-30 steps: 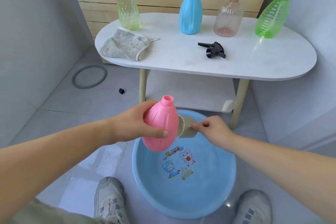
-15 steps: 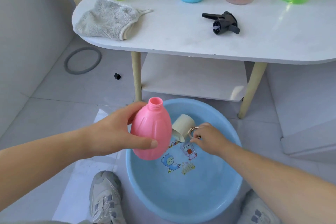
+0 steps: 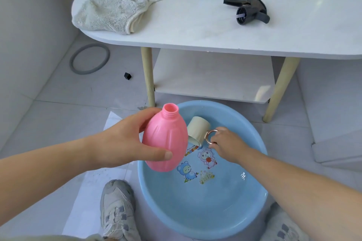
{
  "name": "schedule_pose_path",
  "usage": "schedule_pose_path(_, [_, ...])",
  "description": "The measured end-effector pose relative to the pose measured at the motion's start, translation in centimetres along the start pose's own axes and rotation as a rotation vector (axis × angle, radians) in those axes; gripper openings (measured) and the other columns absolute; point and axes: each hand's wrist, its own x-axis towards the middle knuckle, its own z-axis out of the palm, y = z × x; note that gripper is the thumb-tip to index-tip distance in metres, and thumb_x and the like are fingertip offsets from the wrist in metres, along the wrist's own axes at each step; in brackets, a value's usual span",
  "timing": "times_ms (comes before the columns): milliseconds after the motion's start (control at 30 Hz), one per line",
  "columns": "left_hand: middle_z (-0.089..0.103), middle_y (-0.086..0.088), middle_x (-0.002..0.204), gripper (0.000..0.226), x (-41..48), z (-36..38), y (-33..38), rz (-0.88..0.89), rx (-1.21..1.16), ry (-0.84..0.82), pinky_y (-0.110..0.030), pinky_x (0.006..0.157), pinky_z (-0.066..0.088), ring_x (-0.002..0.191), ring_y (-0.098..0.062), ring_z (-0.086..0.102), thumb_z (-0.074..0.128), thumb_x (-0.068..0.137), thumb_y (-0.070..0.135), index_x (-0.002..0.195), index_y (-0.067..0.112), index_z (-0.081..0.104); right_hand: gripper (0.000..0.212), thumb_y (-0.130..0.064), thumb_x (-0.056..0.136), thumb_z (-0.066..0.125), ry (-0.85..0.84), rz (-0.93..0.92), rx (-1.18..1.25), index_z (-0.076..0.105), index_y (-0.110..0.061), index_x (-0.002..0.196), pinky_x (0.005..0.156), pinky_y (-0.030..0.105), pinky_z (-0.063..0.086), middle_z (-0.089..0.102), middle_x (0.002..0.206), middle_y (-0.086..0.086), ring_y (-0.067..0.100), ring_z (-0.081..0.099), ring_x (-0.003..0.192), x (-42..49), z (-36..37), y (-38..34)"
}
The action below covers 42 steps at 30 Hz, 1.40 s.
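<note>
Cup [image 3: 197, 130] now lower over basin [image 3: 225, 211], right fingers [image 3: 214, 139] pinching it; left fingers [image 3: 145, 117] clamp bottle [image 3: 166, 139].

Bottle [image 3: 166, 139] in my left hand [image 3: 125, 143], cup [image 3: 197, 129] in my right hand [image 3: 227, 143], cup just right of the bottle, partly behind it. Basin [image 3: 195, 211] on the floor under both hands. Table [image 3: 195, 25] beyond them: cloth [image 3: 109, 11] on it past my left hand, spray head [image 3: 248, 10] past my right. Shoe [image 3: 117, 207] under my left forearm
</note>
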Motion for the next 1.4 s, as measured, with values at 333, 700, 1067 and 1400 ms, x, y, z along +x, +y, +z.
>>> schedule_pose_path(333, [0.067, 0.027, 0.118, 0.082, -0.3, -0.1, -0.2, -0.001, 0.010, 0.004, -0.011, 0.087, 0.054, 0.116, 0.007, 0.061, 0.091, 0.060, 0.033, 0.131, 0.048, 0.052, 0.027, -0.032, 0.100, 0.052, -0.044, 0.036, 0.001, 0.059, -0.019, 0.078, 0.087, 0.033, 0.044, 0.056, 0.085, 0.000, 0.019, 0.045, 0.101, -0.3, 0.6, -0.2])
schedule_pose_path(700, [0.069, 0.025, 0.114, 0.072, -1.6, -0.7, 0.8, 0.054, 0.026, 0.045, -0.012, 0.083, 0.055, 0.109, 0.005, 0.064, 0.091, 0.074, 0.017, 0.128, 0.046, 0.054, 0.030, -0.034, 0.094, 0.063, 0.011, 0.295, 0.733, 0.078, -0.019, 0.073, 0.064, 0.030, 0.050, 0.065, 0.076, 0.019, 0.025, 0.056, 0.065, -2.5, -2.9, -1.2])
schedule_pose_path(1067, [0.071, 0.010, 0.119, 0.071, -3.2, -1.0, 4.5, 0.177, -0.076, 0.120, -0.021, 0.082, 0.059, 0.105, -0.002, 0.069, 0.089, 0.077, 0.014, 0.134, 0.038, 0.054, 0.025, -0.018, 0.098, 0.060, 0.135, 0.232, 1.153, 0.073, 0.002, 0.090, 0.091, 0.025, 0.057, 0.078, 0.092, 0.011, 0.026, 0.070, 0.101, -9.0, -15.1, -4.2])
schedule_pose_path(1400, [0.072, 0.006, 0.114, 0.073, -4.9, 0.0, 6.3, 0.248, -0.173, 0.100, -0.027, 0.083, 0.060, 0.104, -0.009, 0.071, 0.089, 0.068, 0.026, 0.133, 0.034, 0.056, 0.034, -0.019, 0.098, 0.058, 0.395, 0.113, 1.223, 0.072, 0.009, 0.084, 0.089, 0.033, 0.058, 0.071, 0.078, 0.009, 0.023, 0.068, 0.093, -16.3, -24.3, -9.1])
